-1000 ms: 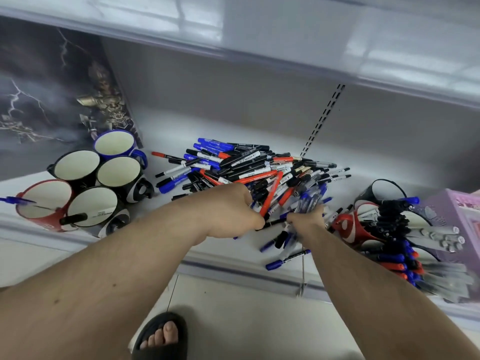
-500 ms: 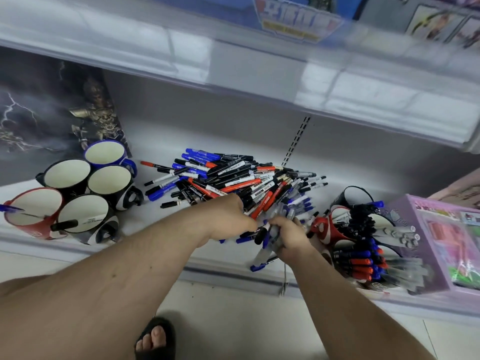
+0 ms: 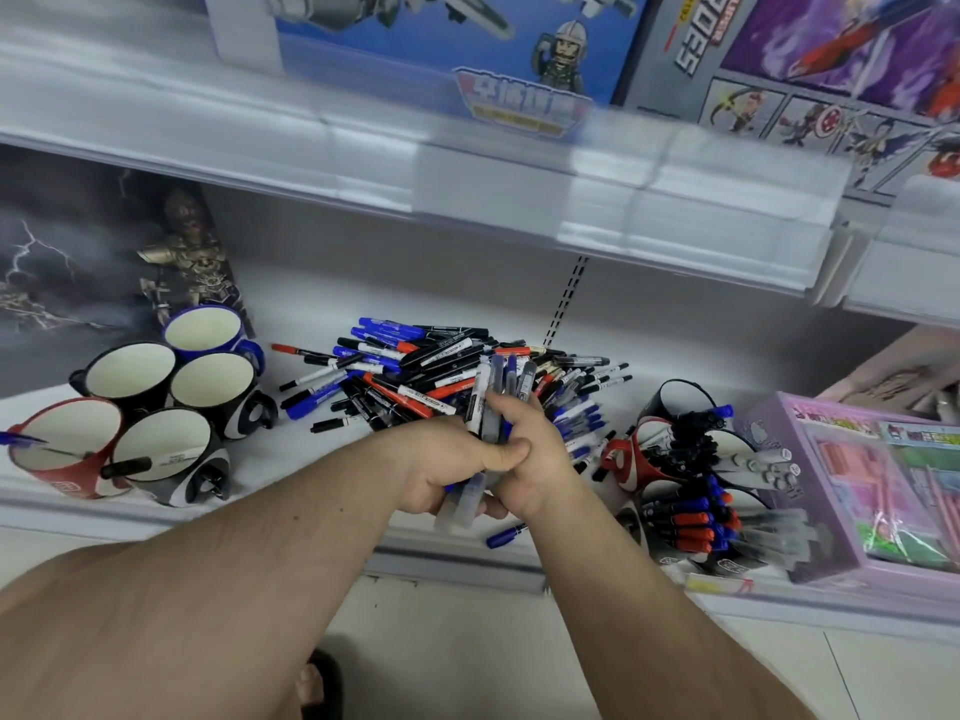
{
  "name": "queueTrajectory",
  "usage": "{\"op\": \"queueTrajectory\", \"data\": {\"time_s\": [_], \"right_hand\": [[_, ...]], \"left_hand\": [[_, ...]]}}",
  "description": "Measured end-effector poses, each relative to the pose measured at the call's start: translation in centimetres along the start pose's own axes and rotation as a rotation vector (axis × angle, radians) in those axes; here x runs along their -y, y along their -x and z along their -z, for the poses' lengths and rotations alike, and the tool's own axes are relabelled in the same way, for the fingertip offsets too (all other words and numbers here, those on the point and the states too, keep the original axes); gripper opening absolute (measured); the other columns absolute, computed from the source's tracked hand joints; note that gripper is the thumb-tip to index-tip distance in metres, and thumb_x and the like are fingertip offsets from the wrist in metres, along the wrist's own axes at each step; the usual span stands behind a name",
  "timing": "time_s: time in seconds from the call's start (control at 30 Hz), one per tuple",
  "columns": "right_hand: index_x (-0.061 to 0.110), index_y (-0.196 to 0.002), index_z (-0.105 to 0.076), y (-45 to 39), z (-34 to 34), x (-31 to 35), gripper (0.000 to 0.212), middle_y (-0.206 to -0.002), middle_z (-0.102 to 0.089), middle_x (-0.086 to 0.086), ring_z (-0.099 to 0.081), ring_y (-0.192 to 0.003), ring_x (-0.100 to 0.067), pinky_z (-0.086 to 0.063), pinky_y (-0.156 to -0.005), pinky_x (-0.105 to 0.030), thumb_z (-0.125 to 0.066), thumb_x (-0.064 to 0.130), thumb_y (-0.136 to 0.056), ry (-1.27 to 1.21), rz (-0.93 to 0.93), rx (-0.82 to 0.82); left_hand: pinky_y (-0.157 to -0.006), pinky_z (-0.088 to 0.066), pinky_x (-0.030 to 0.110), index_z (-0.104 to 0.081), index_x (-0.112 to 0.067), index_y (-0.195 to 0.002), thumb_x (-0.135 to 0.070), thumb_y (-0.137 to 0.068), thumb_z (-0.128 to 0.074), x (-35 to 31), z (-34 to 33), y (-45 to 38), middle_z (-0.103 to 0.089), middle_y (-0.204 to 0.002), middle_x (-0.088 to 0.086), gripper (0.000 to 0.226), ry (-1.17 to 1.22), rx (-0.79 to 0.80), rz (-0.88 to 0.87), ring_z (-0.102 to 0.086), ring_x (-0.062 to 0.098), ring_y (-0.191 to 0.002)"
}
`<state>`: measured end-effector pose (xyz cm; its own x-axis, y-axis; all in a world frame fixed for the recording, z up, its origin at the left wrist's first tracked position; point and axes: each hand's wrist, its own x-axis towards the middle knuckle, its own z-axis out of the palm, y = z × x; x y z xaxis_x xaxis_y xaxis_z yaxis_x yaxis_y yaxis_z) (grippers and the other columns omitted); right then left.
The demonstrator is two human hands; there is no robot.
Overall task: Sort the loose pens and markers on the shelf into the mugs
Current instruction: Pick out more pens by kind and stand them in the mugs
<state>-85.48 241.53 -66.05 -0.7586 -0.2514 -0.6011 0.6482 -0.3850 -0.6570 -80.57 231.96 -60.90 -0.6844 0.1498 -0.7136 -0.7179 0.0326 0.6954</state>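
Note:
A heap of loose pens and markers [image 3: 415,374], blue, black and red, lies in the middle of the white shelf [image 3: 291,449]. Both hands meet just in front of it. My left hand [image 3: 447,467] and my right hand [image 3: 530,459] together grip a bundle of clear and grey pens [image 3: 493,392] that stands upright above the fingers, its lower ends poking out below. Several mugs [image 3: 156,402] stand at the left, nearly empty; a red mug [image 3: 67,449] holds one blue pen. At the right, mugs [image 3: 691,470] are packed with pens.
A pink toy box [image 3: 852,491] stands at the far right against the filled mugs. A dark poster box with a gold figure [image 3: 93,262] backs the left mugs. The upper shelf edge [image 3: 519,189] overhangs. One blue pen [image 3: 506,535] lies by the shelf's front lip.
The hands drew back from the heap toward the shelf front and came together, raising a gathered bundle of pens upright. The camera tilted up, showing the upper shelf.

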Motion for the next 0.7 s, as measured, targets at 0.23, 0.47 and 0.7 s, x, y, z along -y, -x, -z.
{"op": "queueTrajectory", "data": {"time_s": [0.23, 0.47, 0.7], "right_hand": [[0.015, -0.127, -0.060, -1.4, 3.1, 0.7, 0.033, -0.111, -0.072, -0.017, -0.071, -0.096, -0.034, -0.058, -0.076, -0.050, -0.060, 0.016, -0.094, -0.109, 0.027, -0.013], [0.006, -0.132, -0.054, -3.9, 4.7, 1.2, 0.050, -0.091, -0.064, -0.015, -0.065, -0.078, -0.029, -0.060, -0.068, -0.047, -0.060, 0.011, -0.083, -0.037, 0.041, -0.243], [0.003, -0.126, -0.050, -3.7, 6.1, 4.6, 0.035, -0.094, -0.065, -0.017, -0.066, -0.065, -0.025, -0.060, -0.068, -0.040, -0.049, 0.000, -0.091, 0.010, 0.104, -0.267]], "left_hand": [[-0.061, -0.049, 0.028, -0.065, 0.000, -0.107, -0.019, -0.092, -0.068, 0.3, -0.8, -1.5, -0.068, -0.081, 0.006, 0.024, -0.218, -0.067, 0.014, -0.059, 0.015, -0.062], [-0.051, -0.045, 0.024, -0.060, -0.012, -0.094, -0.012, -0.089, -0.065, 0.5, -1.3, -2.0, -0.060, -0.077, 0.005, 0.007, -0.359, -0.081, 0.033, -0.058, 0.013, -0.055], [-0.060, -0.048, 0.030, -0.057, -0.006, -0.096, -0.012, -0.089, -0.067, 0.6, -0.6, -1.5, -0.060, -0.075, 0.011, 0.013, -0.426, -0.089, 0.047, -0.060, 0.019, -0.063]]}}
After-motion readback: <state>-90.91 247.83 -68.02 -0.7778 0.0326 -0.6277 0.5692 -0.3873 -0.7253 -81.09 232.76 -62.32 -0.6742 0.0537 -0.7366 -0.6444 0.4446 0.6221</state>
